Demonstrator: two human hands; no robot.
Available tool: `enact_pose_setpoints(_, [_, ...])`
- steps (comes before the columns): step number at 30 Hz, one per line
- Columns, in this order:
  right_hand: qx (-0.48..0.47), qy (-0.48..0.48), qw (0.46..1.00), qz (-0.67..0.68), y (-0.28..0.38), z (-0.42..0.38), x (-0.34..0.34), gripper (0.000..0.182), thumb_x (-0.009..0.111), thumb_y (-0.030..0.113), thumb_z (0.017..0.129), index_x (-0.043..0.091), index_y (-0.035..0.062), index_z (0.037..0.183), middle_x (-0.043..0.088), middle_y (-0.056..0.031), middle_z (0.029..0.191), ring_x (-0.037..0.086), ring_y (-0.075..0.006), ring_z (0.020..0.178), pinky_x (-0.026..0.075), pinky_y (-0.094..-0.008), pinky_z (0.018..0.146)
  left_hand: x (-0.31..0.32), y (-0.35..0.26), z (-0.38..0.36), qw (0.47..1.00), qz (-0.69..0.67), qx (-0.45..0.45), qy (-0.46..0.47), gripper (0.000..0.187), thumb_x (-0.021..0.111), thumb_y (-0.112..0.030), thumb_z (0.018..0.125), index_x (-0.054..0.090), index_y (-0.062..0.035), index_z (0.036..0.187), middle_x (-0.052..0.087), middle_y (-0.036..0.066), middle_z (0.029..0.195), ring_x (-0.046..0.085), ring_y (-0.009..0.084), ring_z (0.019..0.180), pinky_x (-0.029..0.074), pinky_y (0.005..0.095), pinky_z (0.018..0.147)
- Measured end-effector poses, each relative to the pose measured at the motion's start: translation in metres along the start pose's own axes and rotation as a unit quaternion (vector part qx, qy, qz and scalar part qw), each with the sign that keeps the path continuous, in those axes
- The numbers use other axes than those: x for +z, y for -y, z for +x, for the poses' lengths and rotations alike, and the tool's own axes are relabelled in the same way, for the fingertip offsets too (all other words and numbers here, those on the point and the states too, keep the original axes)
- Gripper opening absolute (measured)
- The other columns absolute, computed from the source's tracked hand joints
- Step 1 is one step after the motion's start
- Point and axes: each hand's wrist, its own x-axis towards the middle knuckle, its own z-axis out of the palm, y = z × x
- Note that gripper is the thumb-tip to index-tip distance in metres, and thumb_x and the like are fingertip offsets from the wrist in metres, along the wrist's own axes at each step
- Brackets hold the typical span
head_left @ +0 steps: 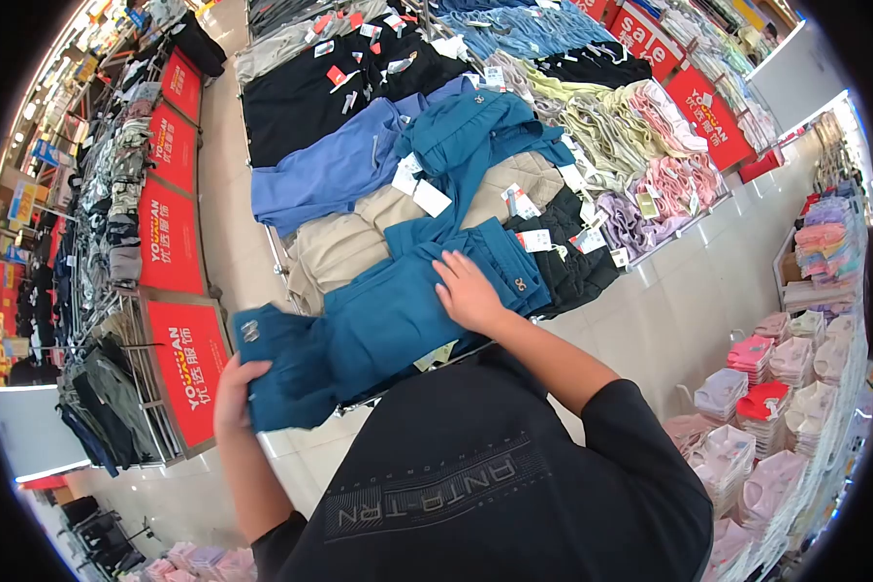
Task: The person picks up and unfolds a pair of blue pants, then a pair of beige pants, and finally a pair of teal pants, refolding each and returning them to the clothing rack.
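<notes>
A pair of teal trousers (388, 308) lies stretched along the near edge of the display table, with small embroidered marks at both ends. My left hand (233, 388) grips the far left end, which hangs out past the table edge; its thumb shows on top and the other fingers are partly hidden. My right hand (470, 291) rests on the cloth near the right end, fingers extended. Just beyond lies another teal garment (470, 136), crumpled, with white tags. Beige folded garments (335, 247) sit partly under the teal cloth.
Blue trousers (320, 165), black garments (339, 87) and a black quilted item (577, 262) share the table. Red sign panels (175, 233) line a clothing rack across the left aisle. Stacks of pink and white clothes (752, 388) stand at the right.
</notes>
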Motion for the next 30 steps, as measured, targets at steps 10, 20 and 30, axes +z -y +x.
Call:
enact_pose_setpoints(10, [0.379,0.02,0.68,0.628,0.008,0.008,-0.076,0.089,0.038,0.072,0.1,0.048,-0.0043,0.145,0.057,-0.0179,0.141,0.057,-0.0244,0.127,0.046,-0.0333,0.106,0.193,0.106,0.126,0.935,0.263,-0.034,0.234,0.082,0.052,-0.056,0.102,0.021,-0.0099,0.163,0.033,0.022,0.162,0.044,0.0356,0.142,0.038,0.0472,0.113])
enact_pose_setpoints(20, [0.292,0.022,0.94,0.175,-0.052,0.004,-0.047,0.052,0.066,0.028,0.093,0.057,0.0006,0.137,0.068,-0.0237,0.123,0.066,-0.0376,0.115,0.052,-0.0417,0.097,0.077,0.243,0.123,0.643,0.727,0.24,-0.028,0.071,0.059,-0.045,0.098,0.04,-0.0064,0.154,0.038,0.021,0.159,0.031,0.0447,0.147,0.023,0.067,0.116])
enact_pose_setpoints(30, [-0.056,-0.107,0.992,0.024,0.006,-0.002,-0.075,0.036,0.06,0.018,0.096,0.061,0.0034,0.13,0.059,-0.0209,0.136,0.055,-0.0396,0.127,0.043,-0.0473,0.11,0.072,0.237,0.107,0.657,0.695,0.288,-0.044,0.068,0.059,-0.044,0.099,0.042,-0.0074,0.153,0.035,0.022,0.16,0.028,0.0462,0.149,0.021,0.0652,0.118])
